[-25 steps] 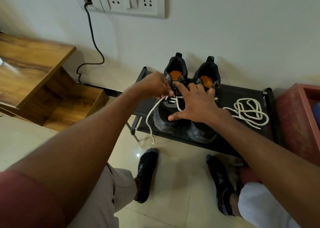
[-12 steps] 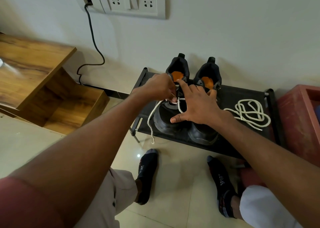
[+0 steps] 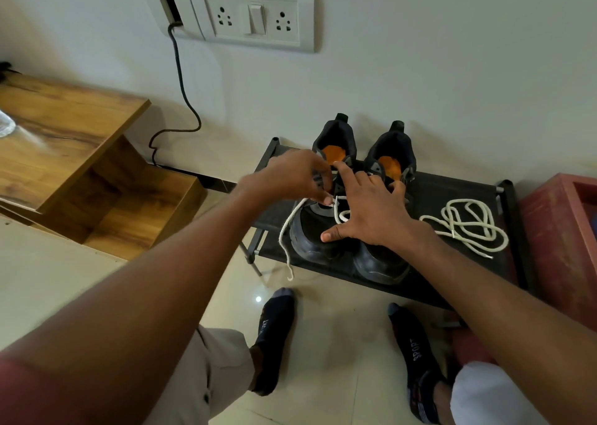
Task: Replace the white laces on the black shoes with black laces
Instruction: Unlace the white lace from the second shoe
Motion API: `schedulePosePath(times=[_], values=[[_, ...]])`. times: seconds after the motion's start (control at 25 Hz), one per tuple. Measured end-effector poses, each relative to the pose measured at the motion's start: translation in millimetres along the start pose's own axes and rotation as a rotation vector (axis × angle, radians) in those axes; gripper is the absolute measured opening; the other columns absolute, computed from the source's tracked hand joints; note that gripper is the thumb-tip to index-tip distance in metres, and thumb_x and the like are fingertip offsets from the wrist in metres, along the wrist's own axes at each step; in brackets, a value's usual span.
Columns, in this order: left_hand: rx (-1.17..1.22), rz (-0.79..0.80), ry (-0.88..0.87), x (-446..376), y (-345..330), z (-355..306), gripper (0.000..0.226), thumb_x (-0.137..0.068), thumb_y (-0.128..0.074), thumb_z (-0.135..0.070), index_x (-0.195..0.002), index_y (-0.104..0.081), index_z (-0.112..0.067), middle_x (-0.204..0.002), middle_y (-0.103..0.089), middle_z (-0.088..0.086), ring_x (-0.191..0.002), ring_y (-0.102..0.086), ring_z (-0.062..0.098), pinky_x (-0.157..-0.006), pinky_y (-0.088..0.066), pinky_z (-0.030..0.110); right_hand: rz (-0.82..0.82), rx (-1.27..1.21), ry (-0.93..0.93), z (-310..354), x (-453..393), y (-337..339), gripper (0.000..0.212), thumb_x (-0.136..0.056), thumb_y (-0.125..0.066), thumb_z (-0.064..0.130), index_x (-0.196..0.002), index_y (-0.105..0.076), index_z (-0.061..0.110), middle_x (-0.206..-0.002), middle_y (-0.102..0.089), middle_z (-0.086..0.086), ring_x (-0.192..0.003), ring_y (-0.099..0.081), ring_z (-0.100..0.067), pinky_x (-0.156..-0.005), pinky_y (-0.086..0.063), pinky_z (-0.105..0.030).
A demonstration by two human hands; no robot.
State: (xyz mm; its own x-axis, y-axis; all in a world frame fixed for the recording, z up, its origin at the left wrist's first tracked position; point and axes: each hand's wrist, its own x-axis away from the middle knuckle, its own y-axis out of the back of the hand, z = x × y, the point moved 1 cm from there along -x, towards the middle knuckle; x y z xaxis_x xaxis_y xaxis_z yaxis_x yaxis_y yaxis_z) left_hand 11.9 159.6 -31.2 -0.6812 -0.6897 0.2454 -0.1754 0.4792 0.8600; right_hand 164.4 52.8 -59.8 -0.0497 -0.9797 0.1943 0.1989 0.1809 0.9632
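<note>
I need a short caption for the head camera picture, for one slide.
Left hand pinches the white lace of the left black shoe; right hand rests on both shoes; a removed lace lies on the rack.

Both arms are reaching forward; the left hand (image 3: pixel 292 175) is curling its fingers in a pinch (thumb hidden), while the right hand (image 3: pixel 368 209) is lying flat, fingers spread.

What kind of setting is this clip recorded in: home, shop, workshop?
Most likely a room in a home, perhaps near an entrance. A low black shoe rack stands against a plain wall on a glossy tiled floor, a wall socket panel sits above it, and wooden furniture stands to the left.
</note>
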Motion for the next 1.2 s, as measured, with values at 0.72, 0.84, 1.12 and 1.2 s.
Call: schedulePosePath(times=[0.72,0.84,1.12,1.2], values=[[-0.337,-0.230,0.014,-8.6,6.5,-23.1,0.018,-0.087,-0.075,-0.042,-0.103,-0.079,-0.033,-0.096,-0.074,-0.005,-0.092,-0.067,0.024,-0.081,-0.038,0.038,0.008,0.014,-0.011,0.7,-1.6,-3.0,0.140,-0.063,-0.078,0.082,-0.165,0.002,0.027,-0.155,-0.041,-0.006,-0.148,-0.036,-0.033,-0.117,-0.020,-0.073],[-0.123,-0.350,0.047,-5.8,15.5,-30.2,0.011,-0.086,-0.073,-0.033,-0.088,-0.079,-0.024,-0.087,-0.075,-0.003,-0.086,-0.070,0.023,-0.078,-0.051,0.037,0.011,0.006,-0.010,-0.6,-1.6,-3.4,0.141,-0.063,-0.078,0.081,-0.165,0.002,0.027,-0.154,-0.042,-0.007,-0.147,-0.037,-0.034,-0.117,-0.020,-0.073],[0.728,-0.631,0.126,7.9,51.8,-32.9,0.015,-0.103,-0.057,-0.010,-0.099,-0.059,0.004,-0.088,-0.073,0.013,-0.064,-0.070,0.015,-0.045,-0.042,0.018,0.024,-0.010,-0.007,-0.9,-2.8,-2.6,0.141,-0.062,-0.080,0.080,-0.164,0.004,0.030,-0.157,-0.040,-0.007,-0.149,-0.034,-0.035,-0.118,-0.018,-0.073],[0.324,-0.499,0.056,-0.3,43.0,-23.0,0.021,-0.095,-0.073,-0.026,-0.096,-0.068,-0.006,-0.082,-0.069,0.001,-0.066,-0.062,0.010,-0.057,-0.049,0.022,0.021,-0.010,-0.008,-0.8,-2.0,-2.3,0.140,-0.063,-0.080,0.080,-0.163,0.003,0.030,-0.156,-0.041,-0.007,-0.148,-0.035,-0.035,-0.117,-0.018,-0.073]])
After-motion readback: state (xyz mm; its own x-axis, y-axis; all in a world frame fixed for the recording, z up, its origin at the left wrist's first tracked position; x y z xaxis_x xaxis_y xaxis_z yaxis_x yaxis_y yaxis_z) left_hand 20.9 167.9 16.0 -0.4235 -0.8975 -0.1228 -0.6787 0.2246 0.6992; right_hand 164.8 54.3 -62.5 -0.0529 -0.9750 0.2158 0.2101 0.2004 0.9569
